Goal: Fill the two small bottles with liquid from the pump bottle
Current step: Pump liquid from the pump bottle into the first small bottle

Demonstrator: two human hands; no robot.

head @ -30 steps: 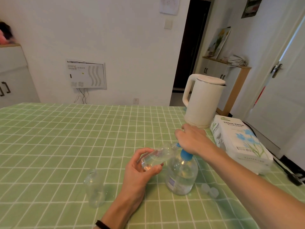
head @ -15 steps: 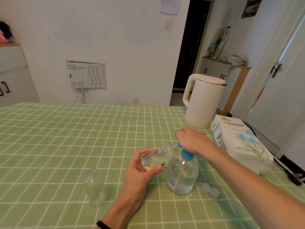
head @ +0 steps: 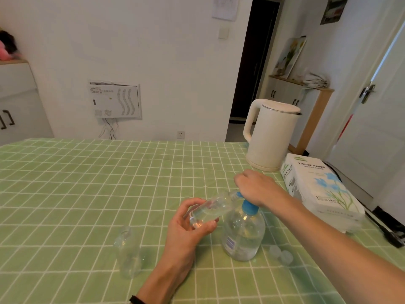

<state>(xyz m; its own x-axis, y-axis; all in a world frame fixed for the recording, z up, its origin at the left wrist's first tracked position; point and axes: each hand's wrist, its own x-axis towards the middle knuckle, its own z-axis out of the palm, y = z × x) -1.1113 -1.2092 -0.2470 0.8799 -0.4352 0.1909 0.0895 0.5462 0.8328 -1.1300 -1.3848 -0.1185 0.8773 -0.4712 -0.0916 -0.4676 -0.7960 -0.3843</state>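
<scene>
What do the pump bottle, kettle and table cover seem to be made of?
Pump bottle: clear glossy plastic, probably; liquid shows through, and the collar is opaque blue. Kettle: matte cream shell, likely plastic, with a shiny metal-looking rim under the lid. Table cover: green checked sheet, cloth or vinyl; cannot tell.

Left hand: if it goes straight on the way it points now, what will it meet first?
Probably the pump under the right hand: the small bottle that the left hand holds is aimed at it. Depth is unclear.
</scene>
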